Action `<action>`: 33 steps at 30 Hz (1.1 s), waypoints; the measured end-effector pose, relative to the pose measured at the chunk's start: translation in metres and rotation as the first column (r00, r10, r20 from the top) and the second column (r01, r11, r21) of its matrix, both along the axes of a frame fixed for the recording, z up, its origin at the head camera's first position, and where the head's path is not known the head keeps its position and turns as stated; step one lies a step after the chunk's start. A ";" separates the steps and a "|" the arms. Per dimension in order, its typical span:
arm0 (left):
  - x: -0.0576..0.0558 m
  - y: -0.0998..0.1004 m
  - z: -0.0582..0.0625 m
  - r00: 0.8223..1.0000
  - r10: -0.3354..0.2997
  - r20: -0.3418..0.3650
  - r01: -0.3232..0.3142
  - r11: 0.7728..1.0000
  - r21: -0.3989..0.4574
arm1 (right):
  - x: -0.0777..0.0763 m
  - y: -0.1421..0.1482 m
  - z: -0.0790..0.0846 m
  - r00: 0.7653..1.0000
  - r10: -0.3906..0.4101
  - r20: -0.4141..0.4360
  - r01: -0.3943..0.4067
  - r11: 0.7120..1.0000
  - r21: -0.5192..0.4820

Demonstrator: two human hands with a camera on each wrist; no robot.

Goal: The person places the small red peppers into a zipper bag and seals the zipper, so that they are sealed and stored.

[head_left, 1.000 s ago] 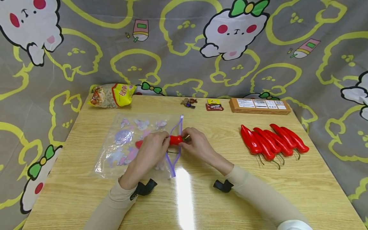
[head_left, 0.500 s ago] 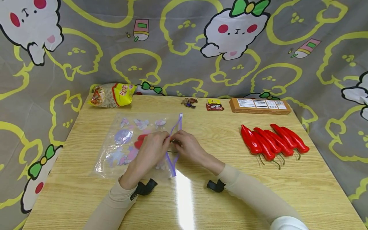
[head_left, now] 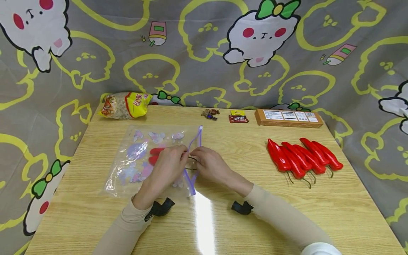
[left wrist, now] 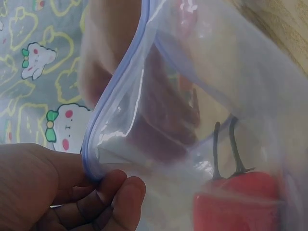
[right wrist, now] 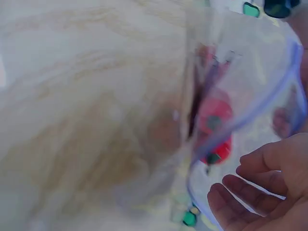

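Note:
A clear zip bag [head_left: 119, 170] with pastel prints and a purple seal lies on the table, its mouth to the right and parted. My left hand [head_left: 169, 163] pinches the bag's edge at the mouth; the left wrist view shows thumb and fingertips on the purple seal [left wrist: 115, 82]. Inside, two red chili peppers [left wrist: 238, 199] lie side by side, dark stems toward the opening. My right hand [head_left: 210, 163] is at the mouth, near the stems. In the right wrist view its fingers are loosely bent and apart, with nothing between them, beside the seal [right wrist: 250, 113].
Several more red peppers [head_left: 290, 159] lie in a row on the right of the table [head_left: 242, 148]. Along the back are a yellow food packet [head_left: 138, 105], small wrapped candies [head_left: 210, 114], a red candy bar [head_left: 238, 119] and an orange box [head_left: 288, 118]. A patterned cloth [head_left: 197, 71] hangs behind.
The pepper that my right hand held at the mouth has gone into the bag, beside the other one. My right hand moved left with it and let go; the left kept its grip.

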State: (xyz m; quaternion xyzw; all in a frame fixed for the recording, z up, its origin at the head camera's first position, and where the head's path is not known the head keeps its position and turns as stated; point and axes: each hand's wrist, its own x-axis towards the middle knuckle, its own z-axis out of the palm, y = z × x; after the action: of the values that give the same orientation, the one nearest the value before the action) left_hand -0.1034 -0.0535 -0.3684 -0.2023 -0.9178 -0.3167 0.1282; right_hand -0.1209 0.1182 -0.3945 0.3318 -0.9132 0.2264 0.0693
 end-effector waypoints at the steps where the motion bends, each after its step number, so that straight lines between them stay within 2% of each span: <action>1: 0.000 0.000 0.000 1.000 0.001 0.002 -0.001 1.000 0.002 | 0.001 0.005 0.004 1.000 -0.017 -0.018 0.017 1.000 -0.001; 5: 0.000 0.000 0.000 1.000 0.003 0.013 -0.003 1.000 0.011 | 0.005 0.036 0.018 0.990 -0.108 -0.087 0.110 0.994 0.021; 8: 0.000 0.000 0.000 1.000 0.011 0.017 -0.011 1.000 0.009 | 0.006 0.069 0.024 0.964 -0.195 -0.178 0.208 0.976 0.057; 10: 0.001 0.001 0.000 0.999 0.027 0.026 -0.027 1.000 -0.002 | 0.007 0.096 0.026 0.935 -0.257 -0.246 0.282 0.957 0.074; 12: 0.001 0.001 0.001 0.998 0.042 0.039 -0.042 0.999 -0.015 | 0.007 0.123 0.025 0.894 -0.321 -0.312 0.363 0.928 0.085; 16: 0.001 0.001 0.000 0.997 0.064 0.038 -0.062 0.998 -0.032 | 0.013 0.172 0.020 0.816 -0.429 -0.389 0.506 0.854 0.121; 19: 0.002 0.000 0.000 0.998 0.070 0.004 -0.070 0.997 -0.032 | 0.020 0.196 0.017 0.784 -0.478 -0.396 0.575 0.800 0.173; 23: 0.001 0.000 -0.001 0.997 0.074 -0.018 -0.074 0.997 -0.035 | 0.028 0.211 0.010 0.776 -0.513 -0.368 0.611 0.756 0.234; 29: 0.001 0.001 0.000 0.997 0.060 0.053 -0.060 0.998 -0.006 | 0.034 0.217 0.001 0.783 -0.517 -0.346 0.612 0.739 0.282; 33: 0.001 0.002 0.001 0.994 0.057 0.092 -0.058 0.998 0.014 | 0.035 0.215 0.001 0.792 -0.521 -0.318 0.607 0.726 0.323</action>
State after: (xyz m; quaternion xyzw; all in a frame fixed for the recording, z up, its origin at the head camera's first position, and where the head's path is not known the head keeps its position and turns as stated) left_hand -0.1024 -0.0514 -0.3679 -0.1600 -0.9254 -0.3295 0.0968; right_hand -0.0856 0.3336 -0.3939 0.0652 -0.9846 -0.0373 0.1577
